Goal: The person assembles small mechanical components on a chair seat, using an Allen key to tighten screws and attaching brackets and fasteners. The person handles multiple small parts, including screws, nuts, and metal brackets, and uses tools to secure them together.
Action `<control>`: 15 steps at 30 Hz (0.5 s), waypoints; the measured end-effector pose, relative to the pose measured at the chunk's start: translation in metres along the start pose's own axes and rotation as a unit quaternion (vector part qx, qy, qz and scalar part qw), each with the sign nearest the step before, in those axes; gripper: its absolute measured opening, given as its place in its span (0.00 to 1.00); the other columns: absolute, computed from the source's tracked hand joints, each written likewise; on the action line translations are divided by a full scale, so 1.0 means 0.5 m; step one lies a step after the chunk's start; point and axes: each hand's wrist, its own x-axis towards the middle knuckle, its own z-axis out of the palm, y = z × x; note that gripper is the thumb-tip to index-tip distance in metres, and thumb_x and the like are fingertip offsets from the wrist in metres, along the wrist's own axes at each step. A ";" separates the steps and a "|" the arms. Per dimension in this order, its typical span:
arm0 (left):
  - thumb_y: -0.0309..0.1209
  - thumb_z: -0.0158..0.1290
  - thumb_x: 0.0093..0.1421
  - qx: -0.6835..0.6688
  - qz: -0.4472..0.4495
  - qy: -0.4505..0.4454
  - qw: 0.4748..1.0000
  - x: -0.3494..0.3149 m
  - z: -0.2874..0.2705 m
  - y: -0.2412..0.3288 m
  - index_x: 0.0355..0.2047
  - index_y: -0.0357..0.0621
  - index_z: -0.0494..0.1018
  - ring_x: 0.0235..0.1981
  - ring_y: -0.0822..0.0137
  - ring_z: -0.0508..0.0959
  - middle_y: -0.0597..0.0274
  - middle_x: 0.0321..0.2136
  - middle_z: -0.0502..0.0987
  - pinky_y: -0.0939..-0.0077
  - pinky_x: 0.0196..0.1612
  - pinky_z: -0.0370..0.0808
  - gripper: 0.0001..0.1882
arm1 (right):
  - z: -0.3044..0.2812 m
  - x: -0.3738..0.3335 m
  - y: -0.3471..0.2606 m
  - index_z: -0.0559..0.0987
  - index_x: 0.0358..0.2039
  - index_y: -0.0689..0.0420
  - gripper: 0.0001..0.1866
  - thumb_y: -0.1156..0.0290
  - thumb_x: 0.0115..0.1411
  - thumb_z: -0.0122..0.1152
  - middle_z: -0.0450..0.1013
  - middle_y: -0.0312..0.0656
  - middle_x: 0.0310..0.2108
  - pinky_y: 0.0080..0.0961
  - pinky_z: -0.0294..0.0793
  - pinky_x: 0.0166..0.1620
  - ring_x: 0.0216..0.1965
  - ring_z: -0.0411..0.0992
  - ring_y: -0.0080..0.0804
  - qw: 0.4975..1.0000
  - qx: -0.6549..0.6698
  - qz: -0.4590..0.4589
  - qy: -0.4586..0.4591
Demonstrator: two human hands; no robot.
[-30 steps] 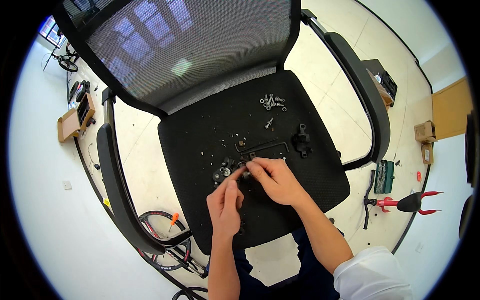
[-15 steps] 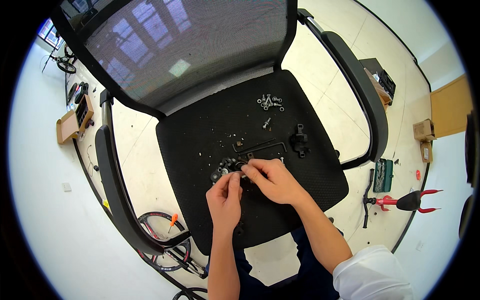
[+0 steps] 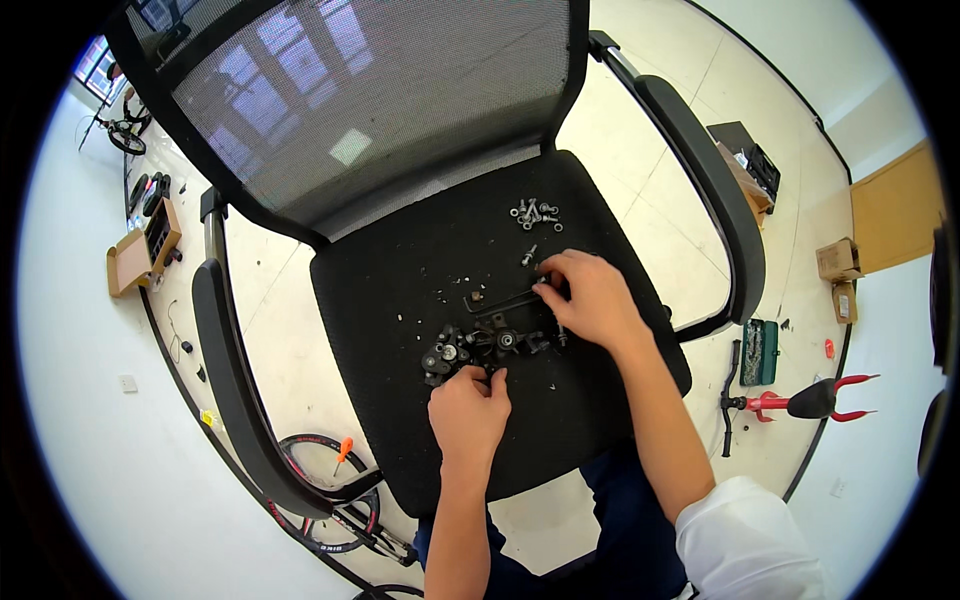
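On the black chair seat (image 3: 370,280), my right hand (image 3: 600,300) has its thumb and fingers closed on the end of an L-shaped hex key (image 3: 505,300). My left hand (image 3: 468,415) is curled, thumb and forefinger close together, against the near side of several black metal clamp-like parts (image 3: 445,352). Whatever its fingers may hold is hidden. Beside those parts lies a black mechanical part with a round bolt head (image 3: 506,341). A small bolt (image 3: 562,336) lies under my right wrist. Farther back are a single bolt (image 3: 529,255) and a pile of silvery bolts (image 3: 535,213).
The chair's armrests (image 3: 232,360) (image 3: 700,180) rise on both sides, and its mesh back (image 3: 370,100) stands beyond the seat. On the floor are a bicycle wheel (image 3: 300,470), an orange-handled screwdriver (image 3: 344,450), a green toolbox (image 3: 760,352) and cardboard boxes (image 3: 838,262).
My hands have parted. The right moved away and to the right, onto the hex key, covering the spot of a black bracket. The left drew back slightly, and the black parts now show.
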 end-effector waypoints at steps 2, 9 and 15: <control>0.34 0.62 0.52 -0.026 -0.002 -0.010 1.000 0.001 -0.008 -0.008 0.26 0.35 0.79 0.19 0.61 0.80 0.57 0.15 0.78 0.71 0.28 0.76 0.11 | -0.006 0.033 0.008 0.80 0.32 0.58 0.08 0.69 0.54 0.64 0.73 0.42 0.28 0.34 0.74 0.38 0.33 0.74 0.42 1.000 -0.016 0.002 0.014; 0.28 0.63 0.54 -0.317 -0.056 -0.100 0.942 0.006 -0.037 -0.023 0.34 0.30 0.78 0.24 0.70 0.81 0.55 0.23 0.80 0.79 0.29 0.77 0.13 | 0.022 0.124 0.085 0.82 0.34 0.60 0.07 0.74 0.54 0.62 0.74 0.44 0.35 0.37 0.74 0.42 0.37 0.74 0.46 0.996 -0.039 0.010 0.075; 0.23 0.61 0.57 -0.470 -0.031 -0.126 0.873 0.009 -0.042 -0.022 0.40 0.26 0.75 0.29 0.69 0.81 0.54 0.28 0.81 0.78 0.34 0.80 0.14 | -0.004 0.093 0.039 0.80 0.33 0.64 0.06 0.79 0.53 0.61 0.77 0.44 0.28 0.28 0.76 0.36 0.30 0.77 0.36 0.988 0.094 0.026 0.119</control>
